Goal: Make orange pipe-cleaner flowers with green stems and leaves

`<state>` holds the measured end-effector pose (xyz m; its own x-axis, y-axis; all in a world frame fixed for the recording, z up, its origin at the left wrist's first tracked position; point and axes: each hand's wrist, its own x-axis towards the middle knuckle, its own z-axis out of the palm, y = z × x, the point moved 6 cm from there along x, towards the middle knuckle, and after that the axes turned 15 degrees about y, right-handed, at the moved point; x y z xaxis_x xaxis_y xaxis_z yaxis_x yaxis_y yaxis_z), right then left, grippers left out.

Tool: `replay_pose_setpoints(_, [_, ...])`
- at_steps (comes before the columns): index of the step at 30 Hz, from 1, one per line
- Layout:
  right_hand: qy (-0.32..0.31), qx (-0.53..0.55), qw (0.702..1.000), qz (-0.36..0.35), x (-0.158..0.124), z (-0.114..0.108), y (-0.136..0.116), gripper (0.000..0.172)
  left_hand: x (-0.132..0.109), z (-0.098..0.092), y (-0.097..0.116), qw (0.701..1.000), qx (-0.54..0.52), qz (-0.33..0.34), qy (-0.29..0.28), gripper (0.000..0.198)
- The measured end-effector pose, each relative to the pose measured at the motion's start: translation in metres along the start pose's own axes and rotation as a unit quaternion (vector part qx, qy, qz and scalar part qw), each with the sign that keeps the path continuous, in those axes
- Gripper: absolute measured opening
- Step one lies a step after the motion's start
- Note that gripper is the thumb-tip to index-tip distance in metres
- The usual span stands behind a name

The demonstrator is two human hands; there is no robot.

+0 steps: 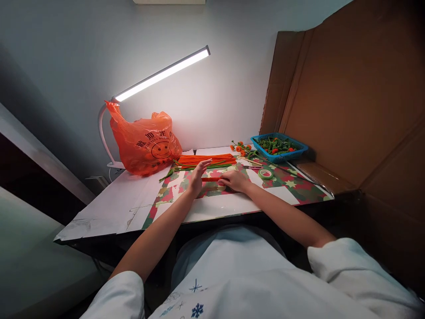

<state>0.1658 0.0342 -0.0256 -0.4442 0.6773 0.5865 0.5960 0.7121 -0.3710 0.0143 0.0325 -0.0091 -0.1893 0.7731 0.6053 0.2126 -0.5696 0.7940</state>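
Orange-red strip lies over the patterned table, its left end at the upright, straight-fingered left hand, its right pinched by the right hand; light, even pressure should keep it straight.

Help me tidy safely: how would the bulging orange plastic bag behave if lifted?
The bulging orange plastic bag would probably flop, its film looking thin and creased. It might snag the long white lamp, since its upper corner overlaps that lamp in view.
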Motion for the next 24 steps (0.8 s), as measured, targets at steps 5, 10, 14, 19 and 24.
replay_pose_setpoints(5, [-0.007, -0.047, 0.999, -0.014, 0.001, 0.007, -0.007, 0.031, -0.001, 0.002, -0.006, 1.0, 0.011, -0.007, 0.001, 0.063])
replay_pose_setpoints(10, [-0.006, -0.011, 1.0, 0.026, 0.001, 0.007, -0.001, 0.028, 0.0, 0.003, -0.009, 0.998, 0.05, 0.031, -0.01, 0.061])
replay_pose_setpoints(14, [0.021, 0.065, 0.995, 0.079, 0.001, 0.0, 0.01, 0.027, 0.013, -0.011, -0.023, 0.999, 0.005, -0.005, 0.04, 0.047])
replay_pose_setpoints(19, [0.035, 0.143, 0.967, 0.209, -0.001, -0.005, 0.023, 0.026, 0.027, -0.035, -0.036, 0.992, -0.009, -0.057, 0.115, 0.038])
replay_pose_setpoints(24, [0.045, 0.233, 0.94, 0.245, -0.001, -0.003, 0.028, 0.028, 0.019, -0.023, -0.036, 0.983, -0.058, -0.166, 0.053, 0.047])
